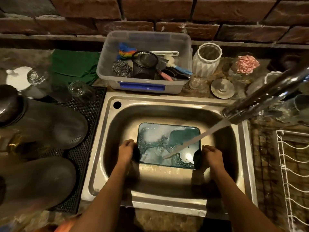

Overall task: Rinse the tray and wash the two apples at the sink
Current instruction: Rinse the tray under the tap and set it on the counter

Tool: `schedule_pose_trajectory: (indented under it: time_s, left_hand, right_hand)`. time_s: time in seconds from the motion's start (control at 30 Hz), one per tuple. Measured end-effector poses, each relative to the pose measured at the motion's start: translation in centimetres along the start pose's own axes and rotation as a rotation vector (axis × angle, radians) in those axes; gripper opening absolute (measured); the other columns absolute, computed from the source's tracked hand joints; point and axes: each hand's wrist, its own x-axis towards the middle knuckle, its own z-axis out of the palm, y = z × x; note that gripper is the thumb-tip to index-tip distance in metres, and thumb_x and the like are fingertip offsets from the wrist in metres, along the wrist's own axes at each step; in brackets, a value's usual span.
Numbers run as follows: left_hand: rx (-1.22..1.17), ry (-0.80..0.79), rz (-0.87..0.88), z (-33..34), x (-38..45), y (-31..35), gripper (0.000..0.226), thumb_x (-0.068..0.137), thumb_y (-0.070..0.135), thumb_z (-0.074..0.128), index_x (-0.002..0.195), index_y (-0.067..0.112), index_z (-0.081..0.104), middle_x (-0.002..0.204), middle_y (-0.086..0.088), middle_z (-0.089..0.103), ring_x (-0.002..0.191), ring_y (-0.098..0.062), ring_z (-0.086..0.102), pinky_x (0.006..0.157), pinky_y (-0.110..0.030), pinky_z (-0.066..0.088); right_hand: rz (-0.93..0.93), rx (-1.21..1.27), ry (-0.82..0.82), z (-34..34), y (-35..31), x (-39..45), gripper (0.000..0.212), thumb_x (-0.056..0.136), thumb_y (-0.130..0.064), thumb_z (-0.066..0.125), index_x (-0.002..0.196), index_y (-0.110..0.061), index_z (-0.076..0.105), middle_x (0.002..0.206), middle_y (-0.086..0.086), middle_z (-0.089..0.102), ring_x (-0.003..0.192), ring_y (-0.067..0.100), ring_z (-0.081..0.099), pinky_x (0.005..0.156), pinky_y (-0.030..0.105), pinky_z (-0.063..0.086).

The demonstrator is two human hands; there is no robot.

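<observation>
Both hands [168,155] on wet teal tray [155,138]

The sink [168,101] is brushed, shiny steel; the tray [155,131] in it looks glossy and wet. Far off, a clear plastic tub [145,87], rough brick wall [150,12], and matt green cloth [73,64].

We are looking at a home kitchen's washing-up corner: a stainless steel sink [167,198] fills the middle of the frame, with a tap [260,99] running from the right. Above it, a clear plastic tub [143,87] holds scourers and brushes. Upturned glasses [80,91] stand at left, a white wire dish rack [294,164] at right, and a brick wall [167,12] along the top.
</observation>
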Motion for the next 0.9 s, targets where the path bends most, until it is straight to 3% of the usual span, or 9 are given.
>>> schedule_pose_trajectory:
  time_s: [0.07,0.13,0.2,0.37,0.53,0.6,0.73,0.83,0.9]
  left_hand:
    - [-0.001,-0.034,-0.034,0.1,0.4,-0.1,0.021,0.097,0.006,0.051,0.105,-0.004,0.068,0.090,-0.029,0.066,0.073,-0.026,0.064,0.055,-0.026,0.047]
    - [0.000,-0.049,-0.089,0.7,0.2,-0.2,0.020,0.093,0.009,0.050,0.085,0.004,0.068,0.068,-0.018,0.062,0.054,-0.022,0.056,0.048,-0.023,0.040]
    - [-0.026,-0.028,-0.114,1.3,0.1,-0.6,0.025,0.092,0.009,0.048,0.077,0.011,0.068,0.058,-0.006,0.062,0.051,-0.021,0.053,0.047,-0.023,0.039]
    - [-0.134,0.023,-0.160,1.2,-0.1,-1.5,0.031,0.090,-0.004,0.047,0.074,0.012,0.069,0.070,-0.012,0.067,0.063,-0.025,0.062,0.058,-0.032,0.053]
    - [-0.207,0.009,-0.171,1.2,-1.8,-0.4,0.030,0.095,-0.006,0.047,0.085,0.009,0.071,0.071,-0.012,0.068,0.063,-0.026,0.063,0.053,-0.027,0.053]
    - [-0.231,0.013,-0.161,1.1,-2.5,0.2,0.029,0.096,-0.007,0.046,0.090,0.007,0.070,0.070,-0.011,0.067,0.063,-0.026,0.061,0.049,-0.022,0.052]
    - [-0.252,0.008,-0.130,1.0,-4.7,1.6,0.027,0.094,-0.010,0.046,0.090,0.004,0.069,0.057,-0.005,0.068,0.052,-0.017,0.063,0.048,-0.020,0.051]
    - [-0.259,0.017,-0.113,0.8,-5.9,2.5,0.026,0.091,-0.012,0.048,0.092,0.002,0.069,0.077,-0.014,0.067,0.068,-0.026,0.063,0.064,-0.029,0.053]
    - [-0.247,0.040,-0.102,0.6,-6.4,3.0,0.025,0.089,-0.013,0.050,0.084,0.004,0.068,0.083,-0.016,0.065,0.073,-0.028,0.062,0.063,-0.030,0.052]
  right_hand:
    - [0.020,0.039,0.013,0.5,0.0,0.1,0.025,0.094,-0.001,0.054,0.113,-0.007,0.070,0.100,0.013,0.065,0.098,0.028,0.059,0.082,0.034,0.050]
    - [0.039,0.089,0.004,1.3,-0.3,-0.4,0.024,0.095,0.001,0.049,0.105,-0.009,0.068,0.092,0.011,0.062,0.092,0.027,0.056,0.066,0.028,0.046]
    - [0.069,0.126,0.013,2.0,-0.1,-0.5,0.027,0.095,0.000,0.046,0.109,-0.008,0.068,0.095,0.014,0.061,0.091,0.028,0.056,0.064,0.029,0.044]
    - [0.157,0.225,0.069,2.4,-0.4,-1.5,0.033,0.094,0.007,0.041,0.079,-0.016,0.061,0.081,0.010,0.055,0.073,0.022,0.053,0.059,0.029,0.043]
    - [0.147,0.305,0.089,1.3,-2.0,-3.8,0.026,0.096,0.013,0.041,0.104,-0.001,0.060,0.077,0.009,0.052,0.067,0.019,0.050,0.071,0.038,0.047]
    - [0.153,0.322,0.105,0.8,-2.1,-4.2,0.028,0.096,0.012,0.042,0.112,0.000,0.061,0.078,0.010,0.053,0.067,0.020,0.052,0.066,0.036,0.048]
    - [0.164,0.328,0.099,0.0,-2.6,-4.7,0.024,0.095,0.010,0.044,0.102,-0.004,0.062,0.086,0.014,0.057,0.079,0.028,0.057,0.061,0.034,0.047]
    - [0.146,0.311,0.072,-0.3,-3.1,-5.4,0.028,0.095,0.013,0.041,0.098,-0.004,0.063,0.088,0.016,0.058,0.075,0.028,0.056,0.068,0.038,0.049]
    - [0.121,0.294,0.064,-0.4,-3.1,-5.4,0.030,0.093,0.015,0.040,0.089,-0.003,0.064,0.084,0.018,0.060,0.067,0.026,0.057,0.058,0.032,0.050]
